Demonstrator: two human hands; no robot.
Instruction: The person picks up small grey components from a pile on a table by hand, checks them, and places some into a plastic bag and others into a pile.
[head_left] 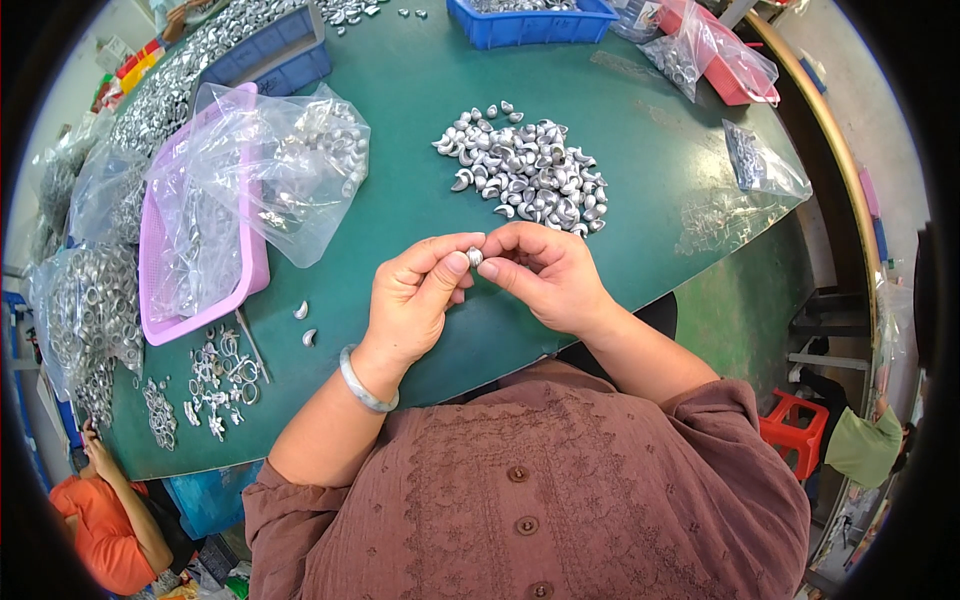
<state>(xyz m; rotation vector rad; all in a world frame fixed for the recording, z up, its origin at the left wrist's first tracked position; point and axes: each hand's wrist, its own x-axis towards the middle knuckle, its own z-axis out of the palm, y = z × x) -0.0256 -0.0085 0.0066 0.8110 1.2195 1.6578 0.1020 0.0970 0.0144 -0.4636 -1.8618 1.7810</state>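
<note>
A small rounded silver metal piece (475,257) is pinched between the fingertips of both hands, above the near edge of the green table. My left hand (412,298) has thumb and forefinger closed on its left side; a pale bangle (365,382) circles that wrist. From the right, my right hand (552,278) presses the same piece with thumb and forefinger. The fingers partly cover it, so its full shape is hidden. Just beyond the hands lies a heap of silver crescent-shaped pieces (535,170). Two loose crescents (301,311) rest left of my left hand.
A lilac plastic basket (256,262) with clear bags stands at left, beside silver ring-like parts (222,375). Blue bins (530,28) and a red bin (735,75) stand at the far side. A bagged batch (765,165) lies right. People sit at lower left and right.
</note>
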